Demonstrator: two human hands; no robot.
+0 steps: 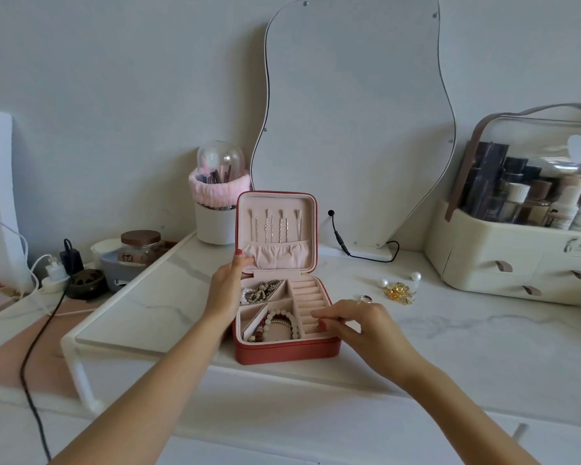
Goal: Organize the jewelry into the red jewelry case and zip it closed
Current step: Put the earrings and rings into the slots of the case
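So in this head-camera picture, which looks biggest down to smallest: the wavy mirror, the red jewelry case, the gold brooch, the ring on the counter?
1. Wavy mirror
2. Red jewelry case, lid open
3. Gold brooch
4. Ring

The mirror stands farther back and still looks largest, so that ranking is safe.

Both forearms are bare to the lower edge of the picture, with no sleeve showing. The left hand point(227, 283) has red polish on its thumbnail. The right hand point(359, 325) shows red polish on one fingertip. Neither wrist carries a watch or band.
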